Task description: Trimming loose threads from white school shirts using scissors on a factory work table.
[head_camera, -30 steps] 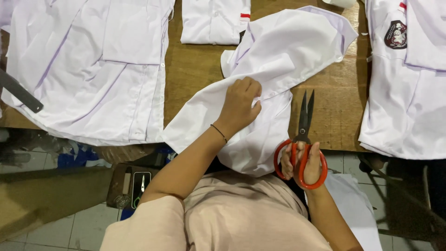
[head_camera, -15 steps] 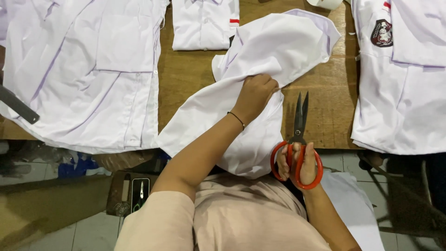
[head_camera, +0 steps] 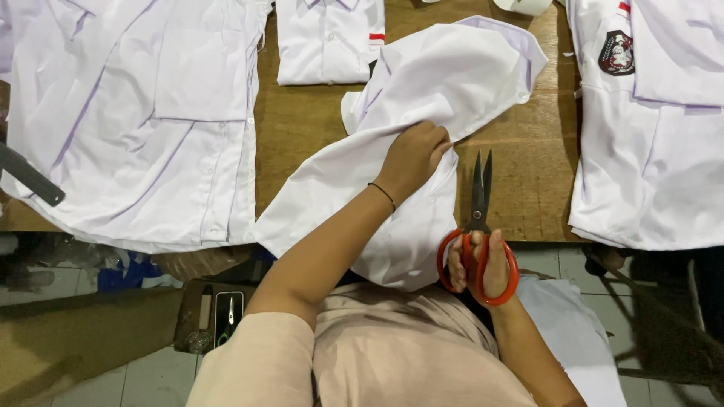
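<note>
scissors [head_camera: 478, 226] with red loop handles sit closest in, held in the right hand [head_camera: 475, 260]; its grip is threaded through the loops and pressed together, the dark blades shut and pointing away over the near edge of the wooden worktop [head_camera: 528, 173]. just left of the blades, a white shirt [head_camera: 422, 128] lies crumpled across the middle of the worktop, its lower part hanging off the near edge toward the person's lap. the left hand [head_camera: 415, 154], a thin dark band at its wrist, rests on this shirt with its grip pinching a fold of the cloth. further left, a larger white shirt [head_camera: 136, 113] is spread flat, a dark bar [head_camera: 30, 175] lying at its left edge. on the right lies another white shirt with a dark badge [head_camera: 617, 53]. at the far edge sits a folded white shirt [head_camera: 328, 38].
</note>
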